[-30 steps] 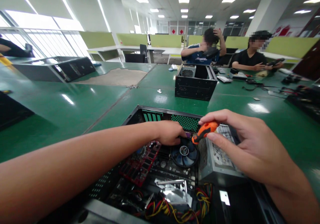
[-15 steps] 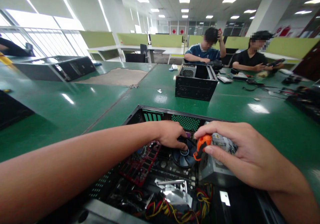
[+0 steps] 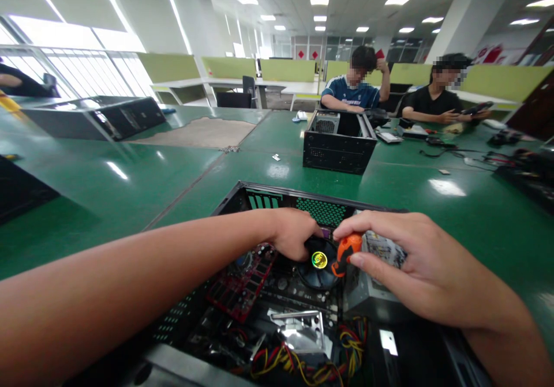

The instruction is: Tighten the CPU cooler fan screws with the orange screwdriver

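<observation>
An open black computer case [image 3: 277, 194] lies in front of me on the green table. My right hand [image 3: 415, 266] is closed round an orange-handled screwdriver [image 3: 345, 251], whose tip points down beside the black cooler fan [image 3: 319, 267]. My left hand [image 3: 294, 234] reaches into the case and rests curled on the fan's far left edge; what its fingers grip is hidden. A grey power supply [image 3: 376, 283] sits under my right hand. A red circuit card [image 3: 242, 280] and bundled yellow and red wires [image 3: 303, 364] fill the near part of the case.
A second open black case [image 3: 338, 142] stands further back on the green table [image 3: 130, 173]. Two people sit behind it at the far side. Another case [image 3: 99, 119] lies at the back left. Cables and small tools [image 3: 467, 150] are scattered at the right.
My right hand has lowered the screwdriver from above the case rim down beside the fan. The fan's centre sticker now catches light. My left hand has hardly moved.
</observation>
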Available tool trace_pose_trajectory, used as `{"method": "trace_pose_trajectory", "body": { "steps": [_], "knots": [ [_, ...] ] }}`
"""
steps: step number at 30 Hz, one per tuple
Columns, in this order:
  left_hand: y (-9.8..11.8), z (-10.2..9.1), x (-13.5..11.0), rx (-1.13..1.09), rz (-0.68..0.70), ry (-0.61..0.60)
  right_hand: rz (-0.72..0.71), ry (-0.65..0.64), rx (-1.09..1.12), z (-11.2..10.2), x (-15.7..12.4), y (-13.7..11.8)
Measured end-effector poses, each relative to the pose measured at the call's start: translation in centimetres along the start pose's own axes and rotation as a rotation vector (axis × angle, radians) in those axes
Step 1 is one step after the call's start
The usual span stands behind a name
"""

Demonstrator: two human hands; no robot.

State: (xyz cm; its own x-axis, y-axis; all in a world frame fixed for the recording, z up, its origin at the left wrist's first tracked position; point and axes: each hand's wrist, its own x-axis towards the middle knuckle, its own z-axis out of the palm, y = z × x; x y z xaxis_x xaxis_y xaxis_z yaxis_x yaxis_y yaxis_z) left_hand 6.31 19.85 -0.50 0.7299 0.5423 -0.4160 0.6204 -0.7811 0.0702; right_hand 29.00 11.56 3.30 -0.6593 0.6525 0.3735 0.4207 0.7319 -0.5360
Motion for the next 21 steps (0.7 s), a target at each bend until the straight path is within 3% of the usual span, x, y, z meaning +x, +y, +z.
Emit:
{"method": "trace_pose_trajectory", "body": {
  "steps": [21],
  "knots": [
    [0.15, -0.27, 0.08, -0.037, -0.011, -0.029, -0.019, 0.008, -0.027, 0.16, 0.07, 0.16]
  ]
}}
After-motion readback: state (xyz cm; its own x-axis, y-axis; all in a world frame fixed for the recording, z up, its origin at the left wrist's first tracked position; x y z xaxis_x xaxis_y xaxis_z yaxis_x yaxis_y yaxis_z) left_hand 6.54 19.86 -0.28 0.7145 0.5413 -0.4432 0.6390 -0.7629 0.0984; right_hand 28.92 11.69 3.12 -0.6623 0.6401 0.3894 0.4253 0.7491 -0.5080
